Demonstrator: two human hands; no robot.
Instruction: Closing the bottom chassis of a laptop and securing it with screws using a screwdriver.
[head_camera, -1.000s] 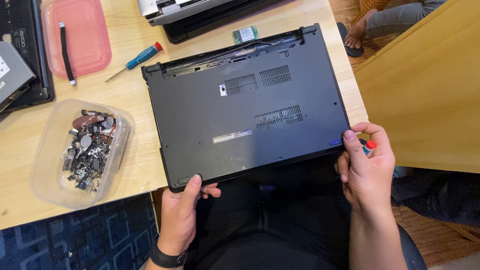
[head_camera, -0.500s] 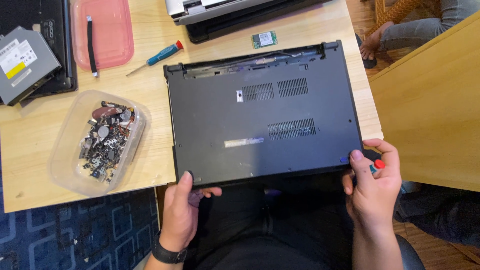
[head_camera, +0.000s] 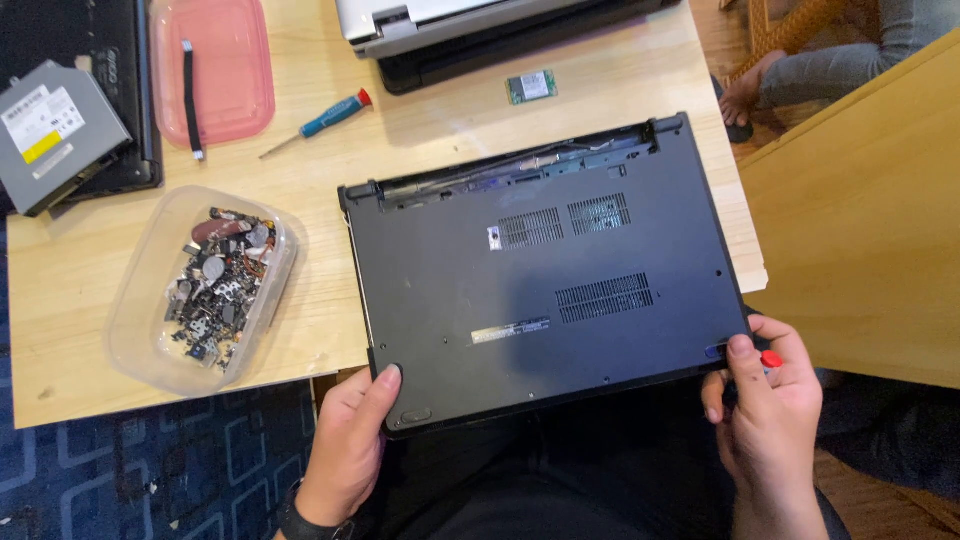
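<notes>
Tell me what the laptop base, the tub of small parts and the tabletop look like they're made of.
Laptop base: looks like matte black plastic, with moulded vent slots and a dull sheen. Tub of small parts: clear, slightly cloudy plastic, since its contents show through the wall. Tabletop: pale wood or wood laminate, judging by its visible grain lines.

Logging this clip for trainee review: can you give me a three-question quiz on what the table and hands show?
1. True or false: the laptop base lies with its underside up.
2. What does the clear tub hold? A) small loose parts B) water C) pens
3. Which hand grips the laptop's near corner along with a red-tipped item?

Key: 1 true. 2 A. 3 the right hand; the left hand grips the other near corner with nothing else in it.
</notes>
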